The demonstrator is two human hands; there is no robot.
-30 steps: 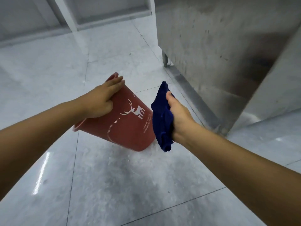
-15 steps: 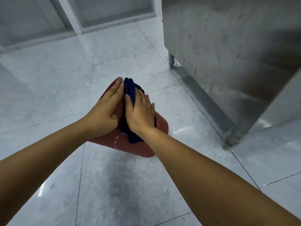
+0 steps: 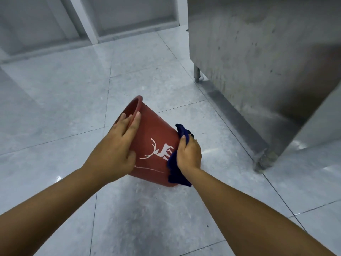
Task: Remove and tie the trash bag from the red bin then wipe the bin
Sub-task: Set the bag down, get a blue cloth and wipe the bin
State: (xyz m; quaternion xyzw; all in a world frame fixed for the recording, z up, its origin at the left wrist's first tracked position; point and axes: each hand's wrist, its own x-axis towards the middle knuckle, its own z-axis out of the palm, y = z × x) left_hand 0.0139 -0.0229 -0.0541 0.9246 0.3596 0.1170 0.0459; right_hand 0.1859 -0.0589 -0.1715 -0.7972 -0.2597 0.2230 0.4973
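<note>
Red bin (image 3: 155,145) tilted between hands; left hand (image 3: 118,145) grips rim; right hand (image 3: 189,156) presses blue cloth (image 3: 175,174)

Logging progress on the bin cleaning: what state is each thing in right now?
red bin: tipped on its side, held off the floor, no bag visible.
blue cloth: bunched, pressed against the bin's base end.
left hand: gripping the bin near its rim.
right hand: closed on the cloth.
</note>
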